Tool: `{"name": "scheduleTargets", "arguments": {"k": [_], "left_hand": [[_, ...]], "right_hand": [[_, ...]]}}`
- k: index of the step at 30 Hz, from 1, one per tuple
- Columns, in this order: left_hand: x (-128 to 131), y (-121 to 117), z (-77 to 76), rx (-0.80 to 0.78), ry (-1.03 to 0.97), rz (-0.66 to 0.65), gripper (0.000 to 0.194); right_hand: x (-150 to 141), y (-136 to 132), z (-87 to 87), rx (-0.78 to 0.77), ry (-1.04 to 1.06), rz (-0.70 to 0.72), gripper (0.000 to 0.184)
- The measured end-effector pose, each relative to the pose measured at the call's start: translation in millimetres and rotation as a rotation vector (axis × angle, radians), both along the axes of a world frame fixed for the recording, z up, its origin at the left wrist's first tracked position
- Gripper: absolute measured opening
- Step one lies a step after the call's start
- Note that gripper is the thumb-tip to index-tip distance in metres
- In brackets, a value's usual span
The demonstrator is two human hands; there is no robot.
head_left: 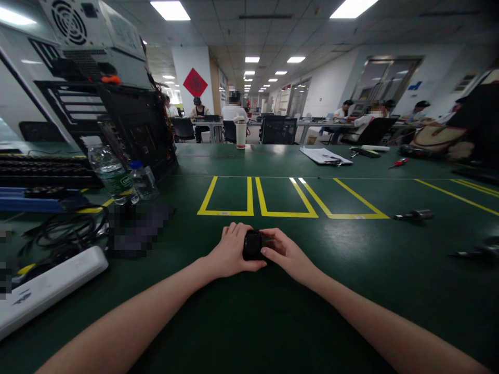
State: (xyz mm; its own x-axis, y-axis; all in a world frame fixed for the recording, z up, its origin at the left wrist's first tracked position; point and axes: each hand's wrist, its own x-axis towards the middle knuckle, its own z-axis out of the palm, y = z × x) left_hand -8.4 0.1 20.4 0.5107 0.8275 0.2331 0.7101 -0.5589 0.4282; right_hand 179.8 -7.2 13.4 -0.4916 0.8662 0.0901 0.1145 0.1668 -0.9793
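A small black box-like object [253,245] with rounded edges sits between my two hands, low over the green table [249,322]; its exact kind does not show. My left hand [232,250] is wrapped around its left side, thumb along the near edge and fingers over the far side. From the right, my right hand [286,253] grips it with the thumb and fingertips at its right side. The underside of the black object is hidden, so I cannot tell whether it touches the table.
Yellow tape outlines [286,214] lie beyond my hands. A white power strip [54,291], cables, a water bottle [111,174] and a black computer case [136,130] stand at left. At right are screwdriver-like tools [419,215], a clipboard [325,156] and a cup [240,134] farther back.
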Motion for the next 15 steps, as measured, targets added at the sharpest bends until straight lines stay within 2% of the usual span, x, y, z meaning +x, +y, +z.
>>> {"name": "scheduleTargets", "arguments": {"k": [9, 15], "left_hand": [[-1.6, -2.5, 5.2, -0.003, -0.002, -0.031, 0.059], [0.0, 0.4, -1.1, 0.008, -0.002, -0.007, 0.061]], "right_hand": [[0.4, 0.9, -3.0, 0.014, 0.054, 0.017, 0.02], [1.2, 2.2, -1.9, 0.021, 0.024, -0.008, 0.028]]}}
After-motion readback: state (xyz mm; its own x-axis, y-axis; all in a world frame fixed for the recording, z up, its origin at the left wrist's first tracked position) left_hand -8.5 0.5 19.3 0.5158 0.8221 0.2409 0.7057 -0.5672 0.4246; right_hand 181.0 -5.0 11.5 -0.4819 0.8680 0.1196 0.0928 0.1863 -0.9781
